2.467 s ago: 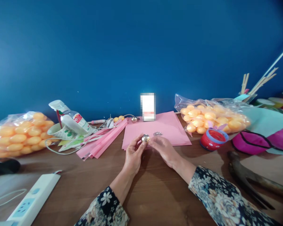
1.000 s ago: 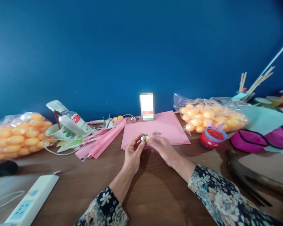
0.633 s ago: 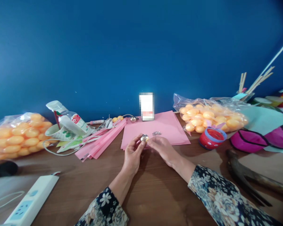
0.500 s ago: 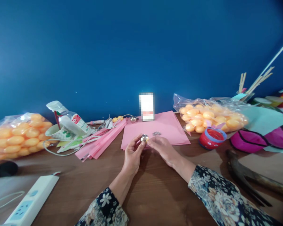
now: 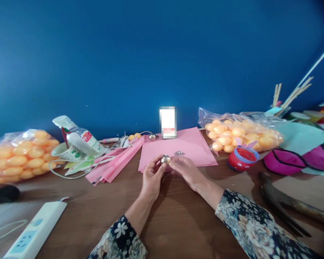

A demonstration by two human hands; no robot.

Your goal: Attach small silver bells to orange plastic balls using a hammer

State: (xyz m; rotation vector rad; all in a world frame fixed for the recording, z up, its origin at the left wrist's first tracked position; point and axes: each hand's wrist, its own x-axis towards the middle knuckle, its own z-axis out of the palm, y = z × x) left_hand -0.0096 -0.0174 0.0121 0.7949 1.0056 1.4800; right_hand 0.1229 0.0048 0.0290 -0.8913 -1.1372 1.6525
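Observation:
Between the thumb and fingers of my left hand [image 5: 152, 173] is a small shiny metallic ball [image 5: 165, 159], held up over the near edge of the pink paper [image 5: 175, 144]. My right hand [image 5: 185, 171] is closed in a pinch at the ball's right side, its fingertips against it. Just beyond my right hand, a small heap of silvery bits [image 5: 179, 153] lies on the paper, too small to name. Another shiny ball [image 5: 152, 136] rests at the paper's back left, near a bright pixelated white object [image 5: 168, 122].
Bags of orange balls lie left [image 5: 18, 154] and right [image 5: 232, 135]. Pink strips [image 5: 116, 162], a cup with a bottle [image 5: 83, 138] and cords are at left. A power strip [image 5: 35, 230] sits front left; a red pot [image 5: 243, 159] and a hammer-like tool [image 5: 283, 201] are right.
Almost nothing differs. Both hands stay in place at the shiny ball, which seems turned very slightly; the view has shifted a touch.

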